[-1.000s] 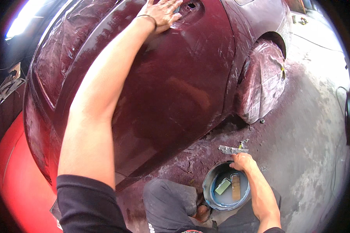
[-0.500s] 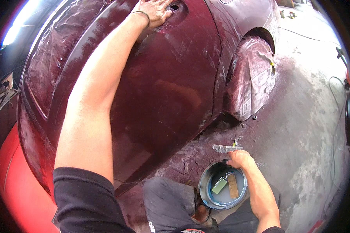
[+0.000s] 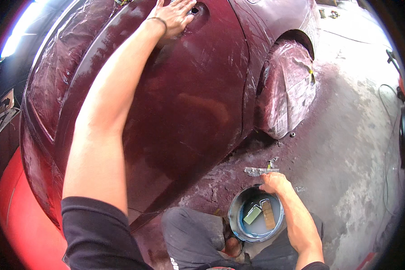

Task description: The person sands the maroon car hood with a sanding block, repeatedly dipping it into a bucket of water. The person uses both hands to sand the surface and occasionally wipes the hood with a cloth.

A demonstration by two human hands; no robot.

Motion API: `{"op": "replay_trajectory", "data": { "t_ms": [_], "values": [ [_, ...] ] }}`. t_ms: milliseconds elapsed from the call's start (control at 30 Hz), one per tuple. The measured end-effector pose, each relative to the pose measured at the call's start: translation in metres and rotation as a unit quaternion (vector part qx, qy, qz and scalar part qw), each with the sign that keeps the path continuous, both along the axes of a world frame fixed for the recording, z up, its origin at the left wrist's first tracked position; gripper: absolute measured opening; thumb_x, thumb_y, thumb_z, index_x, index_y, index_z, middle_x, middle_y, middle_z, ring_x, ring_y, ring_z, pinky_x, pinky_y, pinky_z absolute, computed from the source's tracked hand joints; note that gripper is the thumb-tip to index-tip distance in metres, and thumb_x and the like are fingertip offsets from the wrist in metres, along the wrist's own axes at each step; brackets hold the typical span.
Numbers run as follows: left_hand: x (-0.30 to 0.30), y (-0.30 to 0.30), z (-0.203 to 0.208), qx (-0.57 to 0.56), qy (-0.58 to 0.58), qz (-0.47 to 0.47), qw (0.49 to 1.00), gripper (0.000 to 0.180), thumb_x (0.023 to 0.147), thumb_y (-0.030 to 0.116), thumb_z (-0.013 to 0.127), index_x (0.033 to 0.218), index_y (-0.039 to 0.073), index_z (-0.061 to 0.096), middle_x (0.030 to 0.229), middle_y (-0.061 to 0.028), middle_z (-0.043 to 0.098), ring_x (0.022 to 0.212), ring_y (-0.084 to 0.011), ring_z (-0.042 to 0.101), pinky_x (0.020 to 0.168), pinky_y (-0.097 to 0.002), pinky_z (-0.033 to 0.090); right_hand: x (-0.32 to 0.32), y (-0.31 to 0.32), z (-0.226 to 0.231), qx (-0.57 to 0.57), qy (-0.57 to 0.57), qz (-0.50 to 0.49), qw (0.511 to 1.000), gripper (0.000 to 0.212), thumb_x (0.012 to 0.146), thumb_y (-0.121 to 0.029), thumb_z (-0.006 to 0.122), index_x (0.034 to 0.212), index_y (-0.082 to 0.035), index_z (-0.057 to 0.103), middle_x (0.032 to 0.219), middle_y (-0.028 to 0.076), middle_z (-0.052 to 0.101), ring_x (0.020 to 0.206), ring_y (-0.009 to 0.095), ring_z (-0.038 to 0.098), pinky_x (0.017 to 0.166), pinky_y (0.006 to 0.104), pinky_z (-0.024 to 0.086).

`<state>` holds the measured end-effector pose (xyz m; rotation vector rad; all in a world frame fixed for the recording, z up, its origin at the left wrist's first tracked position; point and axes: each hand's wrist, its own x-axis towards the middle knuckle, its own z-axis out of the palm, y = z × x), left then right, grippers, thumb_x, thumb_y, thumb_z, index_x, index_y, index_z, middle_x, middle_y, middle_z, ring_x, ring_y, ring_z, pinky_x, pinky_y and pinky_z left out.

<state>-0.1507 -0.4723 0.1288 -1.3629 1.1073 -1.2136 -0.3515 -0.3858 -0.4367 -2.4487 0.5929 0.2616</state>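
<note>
My left hand [image 3: 174, 15] lies flat with fingers spread on a dark red car door [image 3: 184, 99], beside the door-handle recess [image 3: 198, 10]. A thin band circles that wrist. My right hand [image 3: 274, 182] rests on the far rim of a round blue bucket [image 3: 255, 215] on the floor; its fingers curl over the rim. Milky water fills the bucket, with a green sanding block [image 3: 253, 214] and a tan block [image 3: 268, 214] lying in it. My bent knees in grey trousers [image 3: 189, 234] show below.
The wheel [image 3: 287, 87] is wrapped in masking film stained red. A strip of tape [image 3: 260, 171] lies on the red-dusted concrete floor [image 3: 346, 135]. A cable [image 3: 387, 135] runs along the right. Plastic sheeting covers the window [image 3: 63, 58] at upper left.
The view has drifted slightly; my left hand now sits a little lower and more central on the door near the recess. My right hand stays on the bucket rim.
</note>
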Motion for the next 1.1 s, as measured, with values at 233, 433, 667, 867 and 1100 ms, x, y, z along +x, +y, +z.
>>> {"op": "replay_trajectory", "data": {
  "t_ms": [233, 433, 667, 867, 1100],
  "values": [
    [0.066, 0.072, -0.015, -0.016, 0.009, -0.095, 0.995, 0.061, 0.115, 0.038, 0.029, 0.173, 0.02, 0.019, 0.181, 0.0037, 0.016, 0.166, -0.0137, 0.013, 0.13, -0.0665, 0.0, -0.019, -0.015, -0.007, -0.014, 0.0, -0.024, 1.0, 0.06, 0.093, -0.047, 0.074, 0.142, -0.013, 0.066, 0.128, 0.021, 0.074, 0.122, 0.036, 0.07, 0.104, 0.0491, 0.056],
    [0.039, 0.01, -0.01, -0.04, 0.015, -0.082, 0.996, 0.06, 0.115, 0.039, 0.03, 0.172, 0.02, 0.022, 0.181, 0.0038, 0.017, 0.166, -0.0149, 0.014, 0.13, -0.0681, 0.002, -0.022, -0.011, -0.009, -0.039, -0.013, -0.035, 0.999, 0.05, 0.094, -0.044, 0.072, 0.131, -0.011, 0.071, 0.124, 0.018, 0.076, 0.121, 0.037, 0.071, 0.101, 0.0517, 0.058],
    [0.055, 0.047, -0.023, -0.063, 0.017, -0.097, 0.993, 0.063, 0.116, 0.041, 0.03, 0.173, 0.02, 0.018, 0.181, 0.0018, 0.018, 0.166, -0.0157, 0.016, 0.13, -0.0661, 0.002, -0.018, -0.014, 0.007, -0.001, 0.01, -0.033, 0.999, 0.062, 0.093, -0.045, 0.075, 0.145, -0.014, 0.064, 0.132, 0.018, 0.073, 0.126, 0.035, 0.069, 0.106, 0.0482, 0.056],
    [0.061, 0.063, -0.03, -0.118, 0.054, -0.109, 0.986, 0.064, 0.115, 0.043, 0.027, 0.173, 0.018, 0.017, 0.181, 0.0018, 0.018, 0.166, -0.0163, 0.015, 0.129, -0.0683, -0.001, -0.021, -0.014, -0.014, -0.043, -0.012, -0.038, 0.998, 0.052, 0.092, -0.044, 0.073, 0.13, -0.009, 0.072, 0.125, 0.018, 0.076, 0.119, 0.037, 0.072, 0.1, 0.0521, 0.059],
    [0.048, 0.018, -0.031, -0.14, 0.161, -0.126, 0.969, 0.067, 0.113, 0.041, 0.03, 0.17, 0.006, 0.025, 0.179, -0.0062, 0.021, 0.166, -0.0218, 0.014, 0.129, -0.0708, 0.0, -0.007, -0.006, 0.0, 0.001, 0.041, 0.008, 0.999, 0.064, 0.094, -0.049, 0.072, 0.149, -0.018, 0.061, 0.135, 0.017, 0.072, 0.129, 0.035, 0.067, 0.109, 0.0465, 0.054]
  ]
}}
